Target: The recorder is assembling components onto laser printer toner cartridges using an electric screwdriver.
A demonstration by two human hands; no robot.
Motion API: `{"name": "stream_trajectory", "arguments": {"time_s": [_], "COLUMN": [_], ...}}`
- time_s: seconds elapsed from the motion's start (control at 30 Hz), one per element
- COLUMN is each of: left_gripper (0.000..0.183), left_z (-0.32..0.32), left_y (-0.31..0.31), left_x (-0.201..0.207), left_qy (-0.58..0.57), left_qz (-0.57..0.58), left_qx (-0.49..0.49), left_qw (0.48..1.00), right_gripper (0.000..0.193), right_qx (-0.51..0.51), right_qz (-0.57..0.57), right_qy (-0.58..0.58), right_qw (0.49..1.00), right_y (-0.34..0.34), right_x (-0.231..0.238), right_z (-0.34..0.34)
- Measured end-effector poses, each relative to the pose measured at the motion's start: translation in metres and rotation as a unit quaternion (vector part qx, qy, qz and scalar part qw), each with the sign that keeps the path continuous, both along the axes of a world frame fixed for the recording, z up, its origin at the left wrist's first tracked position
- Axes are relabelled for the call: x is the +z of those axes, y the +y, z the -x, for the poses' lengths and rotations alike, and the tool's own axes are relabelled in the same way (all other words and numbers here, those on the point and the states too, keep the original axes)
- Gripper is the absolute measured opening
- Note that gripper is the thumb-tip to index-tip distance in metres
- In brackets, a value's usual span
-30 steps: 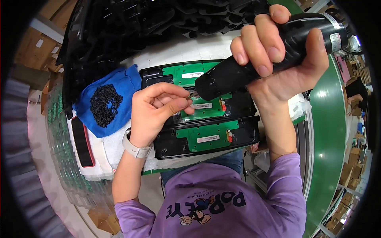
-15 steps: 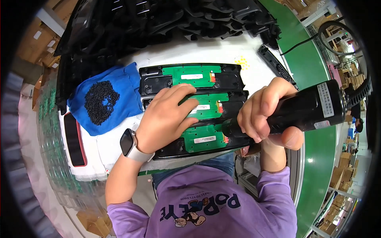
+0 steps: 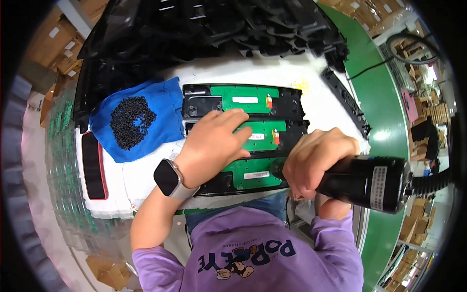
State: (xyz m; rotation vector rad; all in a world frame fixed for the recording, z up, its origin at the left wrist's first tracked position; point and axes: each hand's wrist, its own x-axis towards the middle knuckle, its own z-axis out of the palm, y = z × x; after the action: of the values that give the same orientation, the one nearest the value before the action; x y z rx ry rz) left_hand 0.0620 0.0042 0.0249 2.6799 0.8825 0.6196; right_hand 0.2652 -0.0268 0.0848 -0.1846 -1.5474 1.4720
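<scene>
Three black plastic housings lie in a stack of rows before me: a far one (image 3: 201, 103), a middle one and a near one (image 3: 216, 184), each with a green circuit board (image 3: 250, 100) set in it. My left hand (image 3: 214, 138), fingers apart, rests over the middle and near housings and covers part of their boards. A corded black electric screwdriver (image 3: 365, 184) lies in the grip of my right hand (image 3: 318, 163), its tip end over the right side of the near housing. The exact contact point of its tip is hidden.
On the left, a blue cloth (image 3: 168, 95) carries a heap of small black screws (image 3: 127, 126). Beside it lies a red-edged phone (image 3: 93, 165). Piled black plastic parts (image 3: 214, 29) fill the far side. A long black part (image 3: 346, 102) lies at the right.
The screwdriver's rear end has swung down toward me, and my right hand has lowered with it. My left hand stays over the housings. The whole view has shifted slightly.
</scene>
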Motion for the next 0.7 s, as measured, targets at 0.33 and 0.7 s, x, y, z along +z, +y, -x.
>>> {"name": "stream_trajectory", "arguments": {"time_s": [0.33, 0.7], "left_gripper": [0.039, 0.025], "left_z": [0.001, -0.006], "left_y": [-0.005, 0.036], "left_x": [0.005, 0.041], "left_qy": [0.048, 0.065], "left_qz": [-0.060, 0.099], "left_qx": [-0.005, -0.036], "left_qw": [0.997, 0.992], "right_gripper": [0.042, 0.034], "right_qx": [-0.060, 0.071], "right_qz": [0.117, -0.051], "right_qy": [0.062, 0.295], "right_qw": [0.989, 0.952], "right_y": [-0.009, 0.023], "right_x": [0.015, 0.006], "right_z": [0.006, -0.079]}}
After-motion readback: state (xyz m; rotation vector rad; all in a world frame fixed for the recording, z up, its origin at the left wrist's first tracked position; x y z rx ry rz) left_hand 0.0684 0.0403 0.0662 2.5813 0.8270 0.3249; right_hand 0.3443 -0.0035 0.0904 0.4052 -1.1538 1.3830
